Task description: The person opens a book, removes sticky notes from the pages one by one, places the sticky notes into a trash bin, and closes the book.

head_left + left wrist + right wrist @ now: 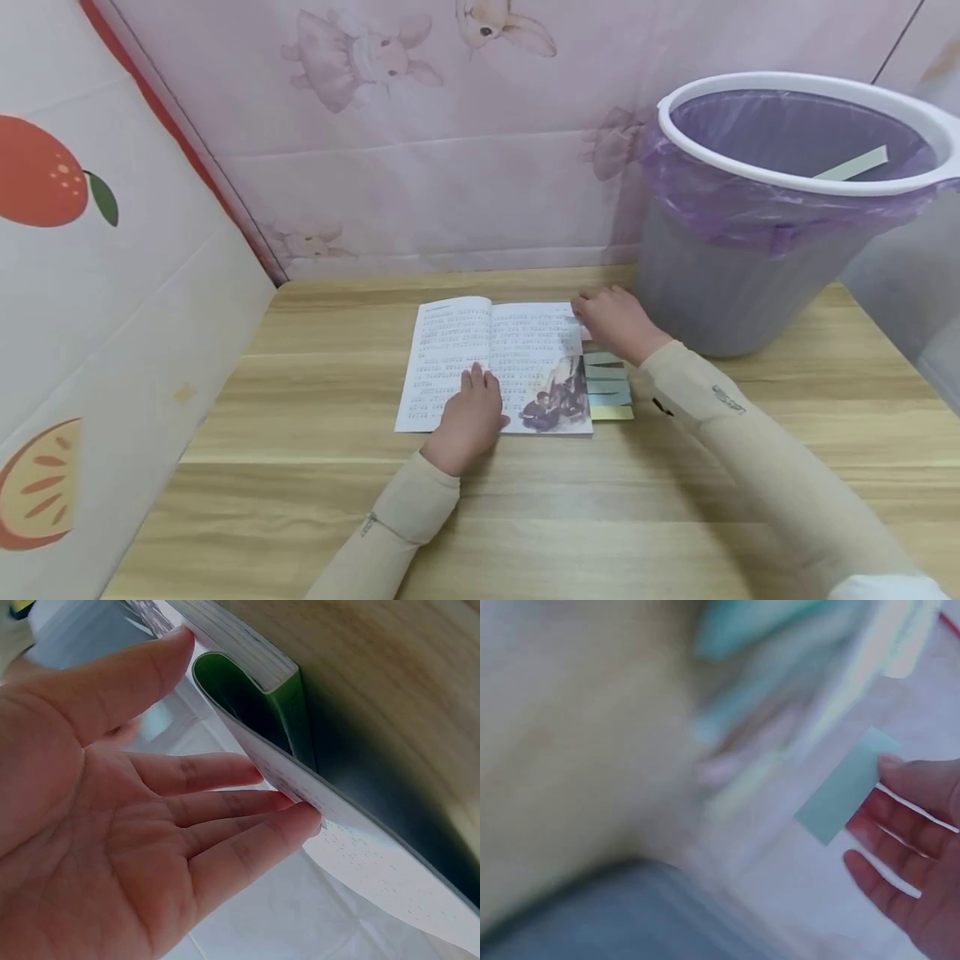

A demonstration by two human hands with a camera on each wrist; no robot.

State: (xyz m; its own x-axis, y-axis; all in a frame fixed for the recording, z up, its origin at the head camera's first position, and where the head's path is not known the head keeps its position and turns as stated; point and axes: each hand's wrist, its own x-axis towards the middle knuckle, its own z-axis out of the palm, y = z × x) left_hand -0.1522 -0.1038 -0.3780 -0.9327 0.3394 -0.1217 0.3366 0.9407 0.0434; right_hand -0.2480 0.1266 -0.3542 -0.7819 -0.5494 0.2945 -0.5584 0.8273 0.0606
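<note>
An open book point(450, 342) lies on the wooden table, text on both pages and a dark illustration at the lower right. My left hand point(471, 417) rests near its center fold, fingers extended; the left wrist view shows their tips against the page and a curled green cover point(289, 712) beneath. Beyond the book's upper right corner, my right hand point(621, 321) pinches a pale green sticky tab point(849, 787) between thumb and fingers. Several colored sticky tabs point(609, 387) in green, blue and yellow stick out from the right edge, with a pink one partly hidden by the right hand.
A gray trash bin point(712, 275) with a purple liner and white rim stands right of the book, close to my right hand. A pale strip point(855, 165) shows inside it. A pink rabbit-print wall covering point(450, 200) rises behind the table point(322, 492).
</note>
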